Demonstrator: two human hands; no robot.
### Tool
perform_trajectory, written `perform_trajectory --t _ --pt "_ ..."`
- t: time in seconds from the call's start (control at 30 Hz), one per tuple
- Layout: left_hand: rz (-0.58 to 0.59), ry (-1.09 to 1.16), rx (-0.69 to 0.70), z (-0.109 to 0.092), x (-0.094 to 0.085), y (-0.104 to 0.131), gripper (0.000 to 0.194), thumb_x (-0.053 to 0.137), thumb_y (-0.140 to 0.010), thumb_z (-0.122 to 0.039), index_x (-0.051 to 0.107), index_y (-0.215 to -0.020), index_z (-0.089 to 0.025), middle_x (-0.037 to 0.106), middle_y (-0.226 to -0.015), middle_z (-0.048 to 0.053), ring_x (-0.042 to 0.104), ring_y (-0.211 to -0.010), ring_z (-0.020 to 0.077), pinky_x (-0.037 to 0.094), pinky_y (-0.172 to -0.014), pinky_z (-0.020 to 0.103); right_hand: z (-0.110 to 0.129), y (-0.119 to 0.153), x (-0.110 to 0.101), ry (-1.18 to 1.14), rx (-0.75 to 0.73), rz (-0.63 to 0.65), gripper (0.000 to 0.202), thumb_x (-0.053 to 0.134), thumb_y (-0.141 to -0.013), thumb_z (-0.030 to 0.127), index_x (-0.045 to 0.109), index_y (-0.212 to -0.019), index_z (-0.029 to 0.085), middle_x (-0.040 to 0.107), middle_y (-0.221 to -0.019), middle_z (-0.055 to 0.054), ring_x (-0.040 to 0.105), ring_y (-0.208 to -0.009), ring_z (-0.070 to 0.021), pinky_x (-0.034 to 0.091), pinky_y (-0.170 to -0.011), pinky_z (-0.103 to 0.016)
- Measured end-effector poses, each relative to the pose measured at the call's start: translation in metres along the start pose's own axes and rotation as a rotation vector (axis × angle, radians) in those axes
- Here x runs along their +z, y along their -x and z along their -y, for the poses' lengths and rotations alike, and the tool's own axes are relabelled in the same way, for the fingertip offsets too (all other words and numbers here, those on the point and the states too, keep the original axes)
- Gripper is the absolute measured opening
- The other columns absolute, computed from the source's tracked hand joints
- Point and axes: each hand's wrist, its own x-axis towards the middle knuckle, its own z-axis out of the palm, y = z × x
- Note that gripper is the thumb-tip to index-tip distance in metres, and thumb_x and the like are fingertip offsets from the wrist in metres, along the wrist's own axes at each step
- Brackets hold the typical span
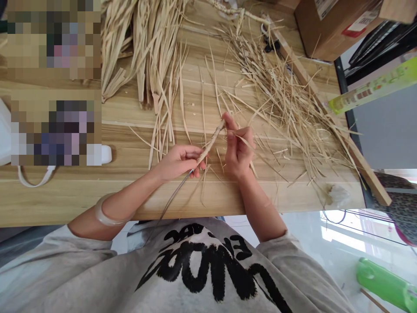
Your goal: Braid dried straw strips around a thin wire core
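Note:
A thin stick wrapped in pale straw (213, 141) slants up to the right between my hands, with a grey wire (176, 191) running from its lower end towards my shirt. My left hand (181, 161) is closed round the lower end of the stick. At the stick's upper end is the index finger of my right hand (239, 145). Its thumb and curled fingers pinch a flat straw strip that trails to the lower right.
Bundles of long dry straw (143, 48) lie at the back left of the wooden table (130, 208). Loose strips (286, 100) are heaped at the right beside a wooden bar (368, 169). A cardboard box (325, 34) stands at the back right. Blurred blocks cover the upper left.

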Motion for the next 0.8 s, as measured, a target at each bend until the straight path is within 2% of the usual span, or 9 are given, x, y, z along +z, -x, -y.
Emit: perform_trajectory --t 0.1,0.23,0.33,0.5,0.67,0.8 --pt "0.012 -0.018 0.011 0.001 -0.001 0.0 0.035 0.06 -0.057 -0.01 0.068 -0.091 -0.01 0.071 -0.072 0.001 0.06 -0.045 0.0099 0.043 -0.042 0.021 0.003 -0.002 0.003 0.015 -0.029 -0.134 0.026 0.039 -0.103 0.046 0.054 -0.106 0.025 0.069 -0.13 -0.008 0.071 -0.115 -0.0192 0.061 -0.09 -0.038" --pt "0.036 -0.069 0.017 0.001 -0.001 0.0 0.039 0.061 -0.058 -0.008 0.068 -0.096 -0.009 0.071 -0.076 0.001 0.061 -0.046 0.0093 0.045 -0.044 0.021 0.005 -0.003 0.004 -0.027 0.005 -0.154 0.024 0.043 -0.102 0.047 0.054 -0.103 0.027 0.073 -0.119 -0.004 0.073 -0.109 -0.017 0.061 -0.086 -0.036" --pt "0.044 -0.053 0.024 0.001 -0.002 0.0 0.034 0.064 -0.061 -0.009 0.067 -0.095 -0.009 0.07 -0.074 0.0 0.06 -0.046 0.0088 0.044 -0.043 0.021 0.004 -0.004 0.004 -0.061 0.007 -0.153 0.022 0.044 -0.101 0.046 0.054 -0.101 0.027 0.073 -0.12 -0.005 0.073 -0.11 -0.0179 0.061 -0.089 -0.039" --pt "0.004 -0.08 0.029 0.004 -0.002 -0.001 0.024 0.074 -0.074 -0.027 0.067 -0.089 -0.009 0.068 -0.069 0.002 0.061 -0.05 0.0093 0.043 -0.042 0.019 0.009 -0.004 0.004 -0.101 -0.05 -0.131 0.016 0.045 -0.101 0.041 0.051 -0.095 0.027 0.07 -0.131 -0.005 0.071 -0.115 -0.0186 0.059 -0.095 -0.041" --pt "-0.079 -0.129 -0.004 0.006 -0.001 -0.003 0.035 0.075 -0.079 -0.044 0.064 -0.076 -0.01 0.066 -0.057 0.002 0.059 -0.047 0.0078 0.045 -0.045 0.016 0.019 -0.004 0.006 -0.078 -0.084 -0.1 0.014 0.045 -0.102 0.034 0.05 -0.092 0.027 0.072 -0.129 -0.004 0.071 -0.115 -0.0188 0.059 -0.096 -0.041" --pt "-0.079 -0.102 -0.017 0.008 -0.001 -0.004 0.046 0.073 -0.08 -0.053 0.057 -0.066 -0.012 0.059 -0.048 0.0 0.054 -0.041 0.0067 0.042 -0.041 0.016 0.023 -0.002 0.006 -0.048 -0.077 -0.039 0.017 0.044 -0.102 0.037 0.048 -0.09 0.026 0.071 -0.131 -0.008 0.071 -0.117 -0.0211 0.058 -0.099 -0.045"
